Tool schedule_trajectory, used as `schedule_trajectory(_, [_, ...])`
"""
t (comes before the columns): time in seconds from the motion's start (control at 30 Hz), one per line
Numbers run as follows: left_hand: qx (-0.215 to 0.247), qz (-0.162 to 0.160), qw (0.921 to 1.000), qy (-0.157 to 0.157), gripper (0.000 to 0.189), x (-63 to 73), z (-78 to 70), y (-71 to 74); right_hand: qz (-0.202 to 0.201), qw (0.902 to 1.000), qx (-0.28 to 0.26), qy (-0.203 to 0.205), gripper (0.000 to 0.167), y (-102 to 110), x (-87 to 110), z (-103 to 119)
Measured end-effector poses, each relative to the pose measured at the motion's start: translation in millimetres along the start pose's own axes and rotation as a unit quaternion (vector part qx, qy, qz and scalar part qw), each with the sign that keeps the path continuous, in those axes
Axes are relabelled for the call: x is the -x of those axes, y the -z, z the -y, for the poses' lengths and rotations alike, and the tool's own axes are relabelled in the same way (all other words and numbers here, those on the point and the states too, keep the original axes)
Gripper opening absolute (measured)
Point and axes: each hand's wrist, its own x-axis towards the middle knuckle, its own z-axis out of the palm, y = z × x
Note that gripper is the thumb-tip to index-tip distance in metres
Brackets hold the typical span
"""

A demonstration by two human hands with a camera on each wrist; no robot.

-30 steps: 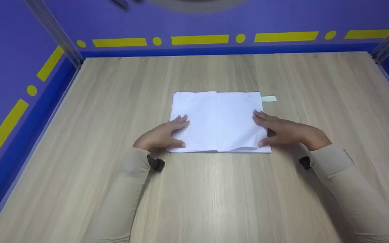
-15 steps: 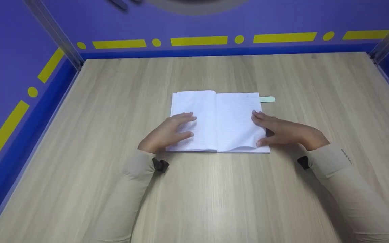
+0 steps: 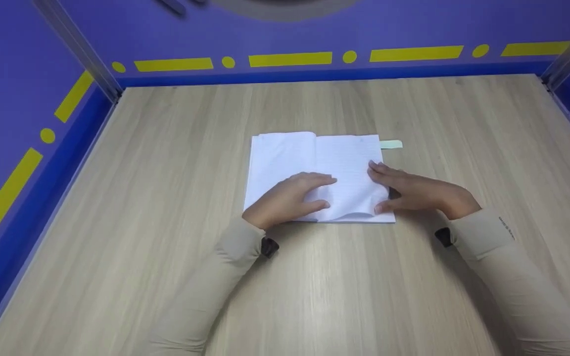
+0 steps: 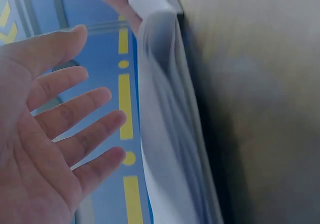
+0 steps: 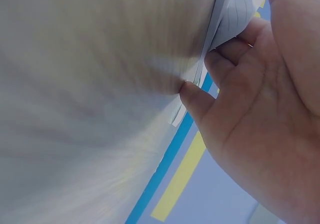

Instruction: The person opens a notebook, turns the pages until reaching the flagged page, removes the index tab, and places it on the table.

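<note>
Left hand (image 3: 290, 198): fingers extended and thumb held apart from them; it holds nothing. It is positioned over the lower middle of the notebook (image 3: 280, 153), covering the lower part of the spine. In the left wrist view, the fingers are separated from one another, and a gap is visible between the fingertips and the pages.

Right hand (image 3: 408, 192): thumb and fingers spread apart. The fingertips rest on the outer edge of the right page (image 3: 344, 158), and the thumb is on the same page near its lower corner. In the right wrist view, the little fingertip reaches down beside the notebook edge. The lower edge of the right page bows upward beside the thumb.

The notebook lies flat on the table (image 3: 314, 287), unfolded to two facing pages. Ruled lines are visible on the right page. A pale green tab (image 3: 391, 144) projects from the right side near the upper corner.

Each forearm is covered by a beige sleeve (image 3: 235, 242), with a black device (image 3: 268, 247) at the wrist. Beyond the table stands a blue-purple rear panel (image 3: 413, 24) marked with yellow bars (image 3: 290, 59) and dots. A metal post (image 3: 79, 47) stands at the rear left corner.
</note>
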Motion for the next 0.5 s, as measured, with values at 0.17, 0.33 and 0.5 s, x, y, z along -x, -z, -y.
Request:
schedule_trajectory(0.17, [-0.011,0.02,0.9997,-0.01,0.046,-13.7,-13.4,-10.3,-0.002,0.9999,-0.005,0.009,0.098,0,0.9,0])
schedule_trajectory(0.33, [-0.018,0.047,0.9985,-0.019,0.045,-25.0,-21.0,-19.0,-0.006,0.9997,-0.007,0.022,0.097,0,1.0,-2])
schedule_trajectory(0.5, [-0.037,0.056,0.9971,-0.035,0.044,-33.9,-26.2,-26.2,-0.008,0.9997,-0.006,0.023,0.097,-1,-0.1,-3])
